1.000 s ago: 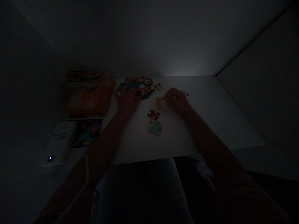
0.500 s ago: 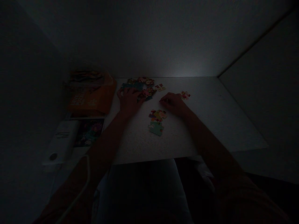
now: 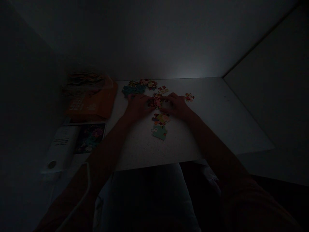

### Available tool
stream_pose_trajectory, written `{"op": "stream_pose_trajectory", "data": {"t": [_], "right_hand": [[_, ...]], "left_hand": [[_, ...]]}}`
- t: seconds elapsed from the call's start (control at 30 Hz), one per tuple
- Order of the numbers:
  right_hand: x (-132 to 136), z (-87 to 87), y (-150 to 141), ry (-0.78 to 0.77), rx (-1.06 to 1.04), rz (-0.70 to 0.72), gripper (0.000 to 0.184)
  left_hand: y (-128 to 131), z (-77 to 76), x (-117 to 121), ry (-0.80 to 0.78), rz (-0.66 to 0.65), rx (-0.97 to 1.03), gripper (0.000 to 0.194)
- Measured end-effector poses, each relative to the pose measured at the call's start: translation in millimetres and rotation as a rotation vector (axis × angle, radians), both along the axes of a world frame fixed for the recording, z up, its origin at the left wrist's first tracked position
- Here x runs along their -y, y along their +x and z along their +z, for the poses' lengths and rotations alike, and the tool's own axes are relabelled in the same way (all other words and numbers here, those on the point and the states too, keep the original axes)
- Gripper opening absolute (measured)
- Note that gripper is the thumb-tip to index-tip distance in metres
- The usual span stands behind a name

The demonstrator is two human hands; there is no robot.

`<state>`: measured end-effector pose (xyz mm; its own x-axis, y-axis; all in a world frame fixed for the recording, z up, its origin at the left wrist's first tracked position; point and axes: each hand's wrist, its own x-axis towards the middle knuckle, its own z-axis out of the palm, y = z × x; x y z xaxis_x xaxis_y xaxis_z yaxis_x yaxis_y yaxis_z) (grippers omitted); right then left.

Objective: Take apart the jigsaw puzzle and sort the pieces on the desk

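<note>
Between my two hands is a small cluster of reddish-pink jigsaw puzzle pieces [image 3: 157,102]. The fingers of my left hand [image 3: 138,108] close on the cluster's left side, and those of my right hand [image 3: 177,105] on its right side. Fingers cover parts of the cluster, and the light is very dim. Just nearer to me lie joined multicoloured puzzle pieces [image 3: 161,119], touching or nearly touching a pale green piece [image 3: 159,132]. Beyond my left hand sits a pile of teal pieces [image 3: 134,90], with reddish pieces [image 3: 147,83] behind it.
Two light pieces [image 3: 163,90] lie behind my hands, and a pink piece [image 3: 189,97] lies to the right. At left stand an orange puzzle bag [image 3: 93,103], a flowered picture [image 3: 90,137] and a white box [image 3: 61,146]. A wall backs the white table [image 3: 217,129].
My left hand has moved right from the pile with the reddish pieces, and my right hand has come to meet it at them. The view has shifted slightly.
</note>
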<state>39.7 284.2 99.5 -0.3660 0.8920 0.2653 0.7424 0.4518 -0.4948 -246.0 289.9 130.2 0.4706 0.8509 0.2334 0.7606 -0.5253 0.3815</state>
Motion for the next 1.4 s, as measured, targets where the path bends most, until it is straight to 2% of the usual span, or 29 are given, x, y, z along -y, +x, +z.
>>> {"op": "stream_pose_trajectory", "data": {"t": [0.2,0.33,0.43,0.53,0.73,0.87,0.93,1.0,1.13,1.23,1.33,1.4], "right_hand": [[-1,3.1,1,0.024,-0.011,-0.036,0.052],[-1,8.3,4,0.162,-0.077,-0.045,0.054],[2,13.4,7,0.236,-0.109,-0.03,0.057],[6,17.2,8,0.271,-0.125,0.014,0.059],[10,21.9,9,0.27,-0.157,0.048,0.061],[14,24.5,11,0.205,-0.172,0.186,0.065],[15,23.9,12,0.127,-0.143,0.246,0.072],[15,21.5,13,0.063,-0.132,0.229,0.072],[6,13.2,8,0.019,-0.248,0.1,0.05],[0,7.9,0,-0.001,-0.362,0.085,0.05],[0,5.8,-8,-0.05,-0.435,0.105,0.053],[0,6.4,-10,-0.072,-0.459,0.096,0.053]], "left_hand": [[1,-2.8,-2,0.01,-0.008,-0.054,0.043],[-1,-3.7,-4,0.056,0.113,-0.04,0.038],[-2,-1.2,-6,0.041,0.21,-0.024,0.045],[-2,2.1,-5,-0.002,0.254,0.007,0.052],[-2,3.4,-3,0.005,0.27,0.181,0.061],[-2,0.0,-6,0.051,0.272,0.211,0.065],[-3,-3.2,-8,0.098,0.247,0.218,0.067],[-4,-6.9,-9,0.167,0.199,0.234,0.068],[-5,-12.8,-7,0.289,0.037,0.252,0.068],[-5,-12.7,-4,0.321,-0.103,0.236,0.061],[-4,-9.9,-1,0.325,-0.182,0.215,0.054],[-4,-8.9,-1,0.312,-0.189,0.208,0.066]]}}
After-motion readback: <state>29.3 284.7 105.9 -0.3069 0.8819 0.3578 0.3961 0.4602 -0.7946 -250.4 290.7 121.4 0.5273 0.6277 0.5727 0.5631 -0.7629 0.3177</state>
